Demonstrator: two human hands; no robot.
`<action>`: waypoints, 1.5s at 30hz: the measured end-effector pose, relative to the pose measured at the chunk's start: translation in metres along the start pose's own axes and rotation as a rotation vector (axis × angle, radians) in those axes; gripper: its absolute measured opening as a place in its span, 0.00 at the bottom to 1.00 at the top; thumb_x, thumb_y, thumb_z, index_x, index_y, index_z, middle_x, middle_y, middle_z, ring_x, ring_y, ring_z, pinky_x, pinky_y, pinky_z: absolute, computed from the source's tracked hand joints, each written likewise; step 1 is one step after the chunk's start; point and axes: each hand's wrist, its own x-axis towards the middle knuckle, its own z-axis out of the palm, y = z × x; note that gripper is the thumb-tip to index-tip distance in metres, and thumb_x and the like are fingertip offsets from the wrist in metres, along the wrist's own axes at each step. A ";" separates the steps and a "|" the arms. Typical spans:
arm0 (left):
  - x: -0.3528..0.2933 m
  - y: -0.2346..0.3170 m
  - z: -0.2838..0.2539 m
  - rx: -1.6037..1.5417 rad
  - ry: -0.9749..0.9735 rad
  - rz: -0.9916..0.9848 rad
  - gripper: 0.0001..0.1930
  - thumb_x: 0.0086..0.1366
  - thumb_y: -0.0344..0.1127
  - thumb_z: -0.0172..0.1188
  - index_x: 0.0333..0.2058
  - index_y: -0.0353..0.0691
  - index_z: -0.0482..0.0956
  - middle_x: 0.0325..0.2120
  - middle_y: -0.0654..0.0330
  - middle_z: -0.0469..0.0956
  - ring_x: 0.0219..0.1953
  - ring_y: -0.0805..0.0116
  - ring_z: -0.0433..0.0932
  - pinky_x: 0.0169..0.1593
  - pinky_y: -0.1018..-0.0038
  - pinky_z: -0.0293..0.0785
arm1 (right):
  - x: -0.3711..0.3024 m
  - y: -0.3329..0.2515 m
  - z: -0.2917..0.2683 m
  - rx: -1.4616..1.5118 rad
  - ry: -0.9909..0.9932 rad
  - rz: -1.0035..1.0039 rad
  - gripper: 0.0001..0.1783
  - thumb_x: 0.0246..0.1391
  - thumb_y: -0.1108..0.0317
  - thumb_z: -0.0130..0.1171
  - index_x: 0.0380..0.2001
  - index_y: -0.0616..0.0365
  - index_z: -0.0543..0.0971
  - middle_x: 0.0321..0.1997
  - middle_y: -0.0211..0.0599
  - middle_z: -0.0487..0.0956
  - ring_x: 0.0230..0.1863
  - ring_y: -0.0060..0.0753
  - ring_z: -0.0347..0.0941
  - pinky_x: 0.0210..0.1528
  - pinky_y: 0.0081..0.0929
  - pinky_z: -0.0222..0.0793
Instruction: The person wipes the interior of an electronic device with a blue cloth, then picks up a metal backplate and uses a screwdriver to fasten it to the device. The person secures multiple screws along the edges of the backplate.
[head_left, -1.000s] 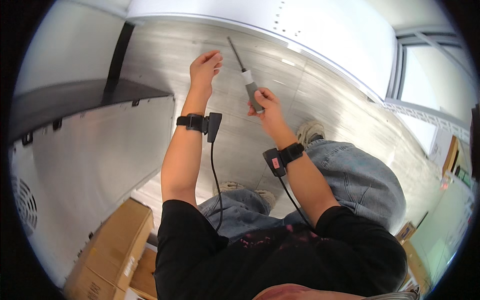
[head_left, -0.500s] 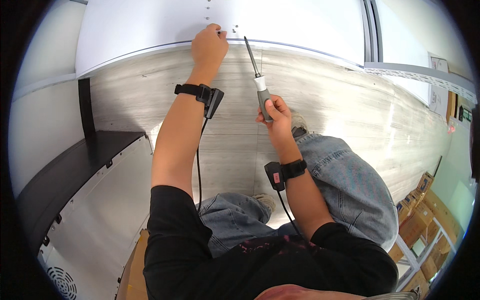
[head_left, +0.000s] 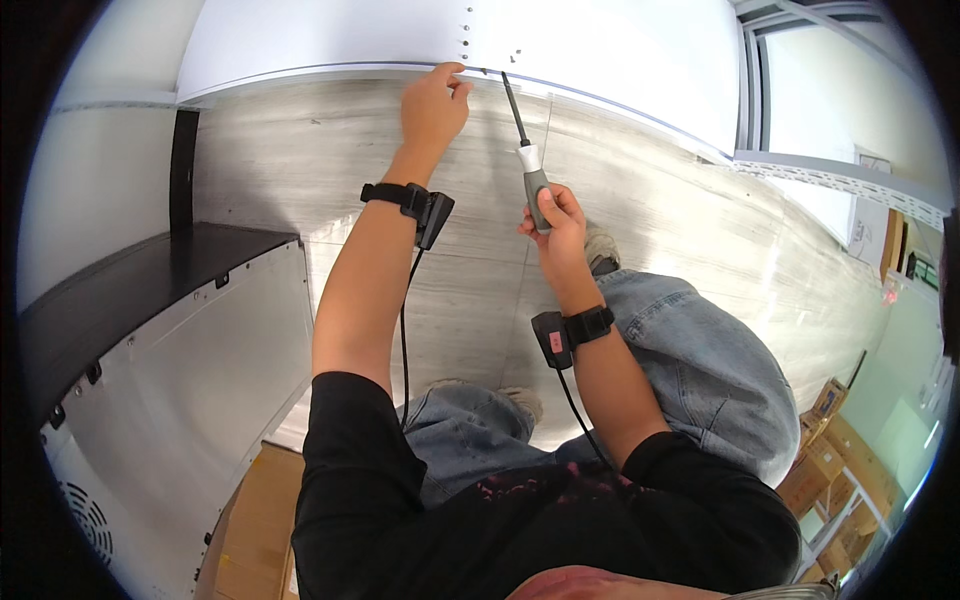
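Observation:
In my right hand [head_left: 555,212], the fingers wrap round the grey handle of a screwdriver [head_left: 535,180]. Its dark shaft points up and away, the tip beside the near edge of a white panel [head_left: 620,75]. My left hand [head_left: 435,108] is at that same edge, index finger stretched out and thumb apart, with nothing visible between them. Just beyond the fingertip, a row of small screw-like dots [head_left: 466,28] runs up the panel. A few small loose pieces, perhaps screws [head_left: 513,59], lie to the right of the row; another small dark piece [head_left: 484,71] is near my left fingertips.
A metal cabinet with a black edge [head_left: 120,300] stands on the left, with a cardboard box [head_left: 262,520] below it. A perforated grey metal rail [head_left: 850,178] runs at the right. Stacked cartons [head_left: 815,470] stand at the lower right. Cables hang from both wrist straps.
The view has shifted, so the panel sits further right. My left hand has drawn back slightly from the panel and its index finger has straightened. The screwdriver stays in my right hand.

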 end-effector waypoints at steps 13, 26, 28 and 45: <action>0.006 0.000 0.035 0.097 0.136 0.067 0.09 0.57 0.38 0.63 0.36 0.44 0.82 0.26 0.61 0.80 0.27 0.65 0.77 0.33 0.71 0.73 | -0.004 0.011 -0.021 0.022 0.025 -0.028 0.11 0.60 0.60 0.54 0.39 0.55 0.72 0.27 0.30 0.73 0.24 0.22 0.68 0.32 0.27 0.68; -0.007 0.012 0.005 -0.552 0.019 -0.242 0.05 0.61 0.31 0.55 0.34 0.37 0.77 0.33 0.55 0.80 0.32 0.63 0.80 0.35 0.70 0.77 | 0.001 0.012 0.000 -0.103 -0.040 -0.042 0.12 0.58 0.62 0.57 0.39 0.58 0.73 0.27 0.28 0.73 0.23 0.18 0.67 0.27 0.21 0.67; -0.022 -0.005 -0.011 -1.178 -0.025 -0.480 0.06 0.62 0.30 0.53 0.36 0.34 0.74 0.35 0.51 0.80 0.33 0.61 0.80 0.38 0.68 0.78 | 0.001 0.013 0.010 -0.158 -0.089 -0.068 0.12 0.57 0.63 0.58 0.41 0.58 0.74 0.28 0.29 0.74 0.23 0.18 0.66 0.26 0.20 0.67; -0.180 -0.115 -0.171 -1.515 0.455 -0.693 0.06 0.63 0.27 0.50 0.38 0.33 0.72 0.38 0.48 0.77 0.43 0.53 0.79 0.46 0.66 0.79 | -0.031 0.062 0.089 -0.511 -0.575 -0.056 0.15 0.51 0.68 0.62 0.44 0.56 0.79 0.29 0.28 0.76 0.18 0.14 0.63 0.18 0.15 0.60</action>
